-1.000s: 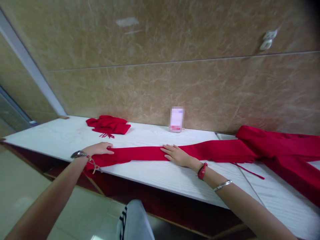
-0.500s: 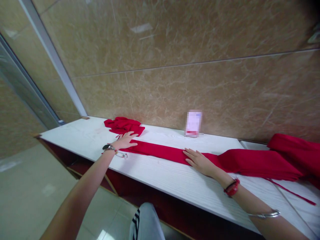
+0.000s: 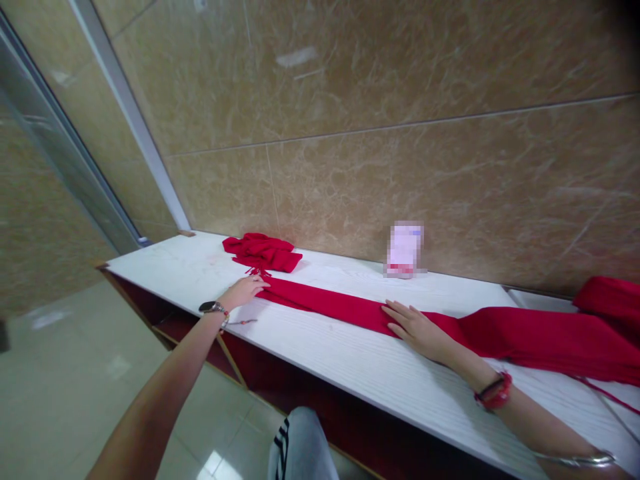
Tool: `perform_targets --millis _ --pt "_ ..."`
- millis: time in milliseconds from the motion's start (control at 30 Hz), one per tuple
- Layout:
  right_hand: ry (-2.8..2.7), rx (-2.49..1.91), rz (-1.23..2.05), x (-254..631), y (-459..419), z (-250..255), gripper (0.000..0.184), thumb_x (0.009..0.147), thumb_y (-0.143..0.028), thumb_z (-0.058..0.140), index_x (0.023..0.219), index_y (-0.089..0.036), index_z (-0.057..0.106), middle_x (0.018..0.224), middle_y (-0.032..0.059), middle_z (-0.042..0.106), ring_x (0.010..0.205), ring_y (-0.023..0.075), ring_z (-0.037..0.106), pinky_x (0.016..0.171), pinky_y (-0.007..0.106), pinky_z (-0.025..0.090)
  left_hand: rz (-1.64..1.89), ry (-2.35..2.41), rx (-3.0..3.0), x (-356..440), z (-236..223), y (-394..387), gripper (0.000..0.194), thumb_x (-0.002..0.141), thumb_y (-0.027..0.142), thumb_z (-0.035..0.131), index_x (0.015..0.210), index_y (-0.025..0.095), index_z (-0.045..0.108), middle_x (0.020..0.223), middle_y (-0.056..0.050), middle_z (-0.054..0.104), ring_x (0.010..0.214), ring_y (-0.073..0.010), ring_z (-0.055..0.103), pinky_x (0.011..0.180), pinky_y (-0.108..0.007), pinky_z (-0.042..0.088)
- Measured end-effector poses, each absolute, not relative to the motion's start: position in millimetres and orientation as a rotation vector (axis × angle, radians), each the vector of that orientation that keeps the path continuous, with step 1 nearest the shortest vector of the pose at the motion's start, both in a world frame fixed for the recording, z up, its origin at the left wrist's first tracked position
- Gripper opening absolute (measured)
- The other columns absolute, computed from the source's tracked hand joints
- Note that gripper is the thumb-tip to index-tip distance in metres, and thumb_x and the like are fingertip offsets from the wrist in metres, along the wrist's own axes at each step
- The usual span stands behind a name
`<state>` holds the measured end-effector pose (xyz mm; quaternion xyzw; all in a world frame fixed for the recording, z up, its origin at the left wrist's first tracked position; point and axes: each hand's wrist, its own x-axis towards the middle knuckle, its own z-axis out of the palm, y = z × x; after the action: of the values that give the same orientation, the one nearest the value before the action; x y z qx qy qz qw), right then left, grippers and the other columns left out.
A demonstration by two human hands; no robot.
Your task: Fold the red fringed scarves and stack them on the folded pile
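Note:
A long red scarf [image 3: 335, 303] lies stretched out in a narrow folded band along a white countertop [image 3: 320, 347]. At its left end, where some fringe shows, my left hand [image 3: 244, 291] has its fingers closed on the cloth. My right hand [image 3: 417, 331] rests flat on the band further right, fingers extended and slightly apart. To the right of that hand the red cloth widens into a thicker, layered stretch. Just behind my left hand sits a crumpled red cloth [image 3: 263, 250].
A blurred-out upright card or phone [image 3: 404, 250] leans against the tan marble-look wall [image 3: 340, 180]. More bunched red cloth [image 3: 607, 303] lies at the far right, with a thin red cord [image 3: 607, 397] below. Open dark-red shelves [image 3: 300, 387] sit under the counter's front edge, near my knee.
My left hand has gone from spread fingers over the scarf's left end to fingers drawn together on it. My right hand stays flat on the cloth. The view has shifted slightly left.

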<state>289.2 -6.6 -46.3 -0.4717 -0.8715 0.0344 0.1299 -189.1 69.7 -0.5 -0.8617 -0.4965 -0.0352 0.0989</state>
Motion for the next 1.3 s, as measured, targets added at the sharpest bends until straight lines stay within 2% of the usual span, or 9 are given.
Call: perform_targets --millis 167,367,567,700,800,900,1000,1167,1300 --pt "-2.540 -1.316 0.010 290.1 -5.3 -50.6 0.047 0.092 -0.037 0.028 0.131 -0.017 0.044 0.140 0.0125 0.037 0.129 0.0253 0.031 0.104 0.049 0.026 0.018 -1.604 -2.316 -187.8 2.4 62.3 0.040 0.080 0.008 0.042 0.115 0.020 0.058 0.111 -0.009 0.058 0.102 -0.0207 0.052 0.089 -0.035 0.037" --pt "-2.620 -1.017 -0.038 284.0 -6.9 -43.9 0.051 0.085 -0.008 0.028 0.128 -0.024 0.047 0.138 0.0066 0.042 0.129 0.0207 0.031 0.106 0.049 0.024 -0.131 -1.639 -2.177 -175.0 16.2 59.1 0.031 0.078 0.010 0.042 0.100 0.016 0.062 0.105 -0.012 0.058 0.103 -0.0248 0.050 0.094 -0.040 0.033" --pt "-2.555 -1.000 0.035 217.1 -9.1 -11.6 0.045 0.083 -0.023 0.046 0.128 -0.014 0.048 0.128 0.0137 0.051 0.119 0.0239 0.046 0.100 0.039 0.037 -0.352 -1.724 -2.198 -175.4 29.2 70.6 0.031 0.083 0.012 0.035 0.105 0.015 0.057 0.112 -0.008 0.057 0.101 -0.0187 0.053 0.092 -0.030 0.037" --pt "-2.676 -1.104 0.032 175.8 -0.8 -2.4 0.042 0.080 -0.012 0.042 0.121 -0.012 0.054 0.120 0.0146 0.058 0.109 0.0246 0.055 0.092 0.035 0.044 -0.256 -1.867 -2.190 -178.4 27.2 74.7 0.032 0.085 0.012 0.034 0.104 0.018 0.059 0.098 -0.006 0.064 0.092 -0.0183 0.058 0.085 -0.029 0.043" --pt "-2.692 -1.156 0.061 169.8 6.5 -4.8 0.043 0.081 -0.006 0.034 0.117 -0.013 0.057 0.116 0.0130 0.061 0.104 0.0234 0.058 0.088 0.033 0.045 -0.224 -1.844 -2.200 -179.9 19.9 70.9 0.035 0.080 0.010 0.039 0.109 0.018 0.058 0.110 -0.007 0.060 0.103 -0.0191 0.055 0.092 -0.031 0.039" --pt "-2.627 -1.213 0.093 175.7 12.2 -12.0 0.045 0.081 -0.006 0.034 0.120 -0.014 0.055 0.113 0.0123 0.063 0.098 0.0229 0.061 0.085 0.031 0.047 -0.132 -1.654 -2.343 -178.4 10.9 66.2 0.053 0.072 0.008 0.046 0.124 0.020 0.049 0.128 -0.006 0.050 0.119 -0.0192 0.043 0.102 -0.034 0.030" --pt "-2.602 -1.163 0.074 180.8 16.2 -22.1 0.047 0.080 -0.004 0.035 0.122 -0.013 0.053 0.120 0.0127 0.058 0.106 0.0228 0.057 0.090 0.033 0.045 -0.004 -1.482 -2.456 -174.4 6.2 66.9 0.061 0.069 0.007 0.047 0.129 0.021 0.045 0.135 -0.005 0.044 0.125 -0.0184 0.036 0.107 -0.036 0.022" --pt "-2.466 -1.115 0.094 183.4 20.6 -32.1 0.054 0.079 0.000 0.031 0.129 -0.015 0.046 0.129 0.0114 0.050 0.115 0.0217 0.050 0.097 0.037 0.041 -0.026 -1.619 -2.335 -171.0 20.7 76.4 0.058 0.072 -0.003 0.035 0.123 0.017 0.052 0.126 -0.007 0.054 0.117 -0.0165 0.047 0.103 -0.034 0.030" --pt "-2.431 -1.013 0.083 187.9 22.6 -33.5 0.055 0.082 -0.002 0.031 0.132 -0.020 0.043 0.137 0.0084 0.042 0.125 0.0214 0.038 0.103 0.041 0.034 -0.173 -1.521 -2.277 -176.3 29.6 72.8 0.061 0.076 -0.003 0.031 0.132 0.020 0.043 0.140 -0.004 0.037 0.131 -0.0175 0.028 0.107 -0.039 0.022"
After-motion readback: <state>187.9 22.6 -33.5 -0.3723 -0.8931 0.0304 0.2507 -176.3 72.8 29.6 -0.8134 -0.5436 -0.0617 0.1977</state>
